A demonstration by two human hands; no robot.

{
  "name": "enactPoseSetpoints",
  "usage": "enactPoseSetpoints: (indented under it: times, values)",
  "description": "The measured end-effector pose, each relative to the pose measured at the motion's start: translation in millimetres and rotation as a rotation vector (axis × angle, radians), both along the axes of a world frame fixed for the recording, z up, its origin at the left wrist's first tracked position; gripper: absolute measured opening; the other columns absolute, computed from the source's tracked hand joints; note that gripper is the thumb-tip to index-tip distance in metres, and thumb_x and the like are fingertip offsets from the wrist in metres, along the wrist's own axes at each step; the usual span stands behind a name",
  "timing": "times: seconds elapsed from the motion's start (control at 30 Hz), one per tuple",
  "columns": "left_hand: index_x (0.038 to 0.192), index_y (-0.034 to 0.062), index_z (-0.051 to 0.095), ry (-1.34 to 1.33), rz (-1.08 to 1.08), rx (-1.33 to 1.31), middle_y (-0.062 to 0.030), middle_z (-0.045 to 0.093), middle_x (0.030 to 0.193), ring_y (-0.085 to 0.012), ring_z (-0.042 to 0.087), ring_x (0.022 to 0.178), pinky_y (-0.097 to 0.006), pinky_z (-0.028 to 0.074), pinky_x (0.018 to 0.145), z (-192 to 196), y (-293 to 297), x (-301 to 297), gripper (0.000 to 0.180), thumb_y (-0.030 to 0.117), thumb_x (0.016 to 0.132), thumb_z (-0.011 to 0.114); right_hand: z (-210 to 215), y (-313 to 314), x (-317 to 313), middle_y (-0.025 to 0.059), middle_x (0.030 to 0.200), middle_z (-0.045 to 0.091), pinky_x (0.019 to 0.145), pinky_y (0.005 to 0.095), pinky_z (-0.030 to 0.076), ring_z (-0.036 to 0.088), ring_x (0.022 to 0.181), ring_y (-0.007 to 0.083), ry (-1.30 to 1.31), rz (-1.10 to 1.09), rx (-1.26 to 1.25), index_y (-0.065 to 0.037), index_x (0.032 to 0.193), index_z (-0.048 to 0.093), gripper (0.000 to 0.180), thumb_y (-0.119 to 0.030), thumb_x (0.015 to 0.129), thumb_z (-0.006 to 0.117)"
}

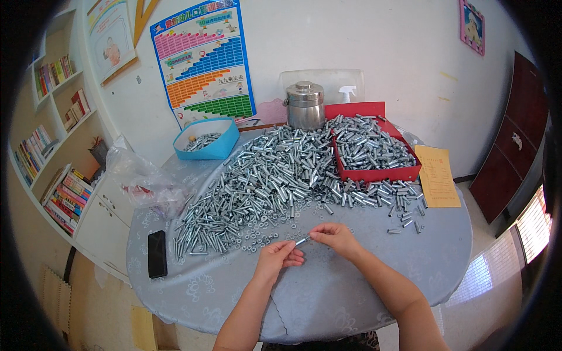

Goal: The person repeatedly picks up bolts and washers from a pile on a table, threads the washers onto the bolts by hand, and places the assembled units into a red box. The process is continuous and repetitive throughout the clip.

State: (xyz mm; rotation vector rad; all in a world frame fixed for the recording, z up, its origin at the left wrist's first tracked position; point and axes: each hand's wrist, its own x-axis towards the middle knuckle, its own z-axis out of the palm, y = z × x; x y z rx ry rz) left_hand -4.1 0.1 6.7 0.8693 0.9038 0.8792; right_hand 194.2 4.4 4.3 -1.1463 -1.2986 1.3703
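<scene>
My left hand [280, 258] and my right hand [333, 237] meet over the near part of a round table [374, 275] covered in a pale patterned cloth. Between their fingertips they pinch one small silver metal sleeve [302, 240], held about level. Just beyond my hands lies a big heap of the same silver metal sleeves and small rings [275, 181], spread across the table's middle. A red tray [374, 173] at the back right is filled with more of these parts.
A blue box [218, 151] with metal parts sits at the back left, a steel canister [305, 105] behind the heap. A black phone [157, 253] lies at the left edge, a clear plastic bag [140, 178] beyond it, a yellow paper [438, 175] at the right.
</scene>
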Motion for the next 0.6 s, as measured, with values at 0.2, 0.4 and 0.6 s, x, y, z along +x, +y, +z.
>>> enactPoseSetpoints:
  times: [0.2,0.4,0.6]
  values:
    - [0.096,-0.0057,0.055,-0.043,-0.029,-0.022,-0.0154,0.061,0.079,-0.0209,0.062,0.065,-0.028,0.053,0.059,3,-1,-2,0.024,0.017,0.087,0.052,1,0,-4,0.0001,0.082,0.062,0.065,0.0217,0.043,0.052,0.074,0.0068,-0.105,0.007,0.044,-0.003,0.097,0.064,0.026,-0.025,0.085,0.057]
    - [0.09,-0.004,0.056,-0.144,0.202,0.014,-0.0142,0.062,0.079,-0.0193,0.061,0.065,-0.028,0.053,0.058,-2,8,-8,0.021,0.017,0.086,0.054,-2,11,-5,0.0052,0.08,0.063,0.066,0.0263,0.045,0.056,0.072,0.0125,-0.404,-0.098,0.205,-0.005,0.097,0.064,0.026,-0.025,0.081,0.058]
    - [0.092,-0.0041,0.055,-0.15,0.242,0.019,-0.0143,0.061,0.08,-0.019,0.061,0.064,-0.028,0.053,0.058,-3,9,-11,0.021,0.016,0.086,0.054,2,40,-28,0.0112,0.08,0.062,0.066,0.0313,0.046,0.059,0.073,0.0226,-0.791,-0.065,0.427,-0.006,0.092,0.064,0.024,-0.023,0.075,0.063]
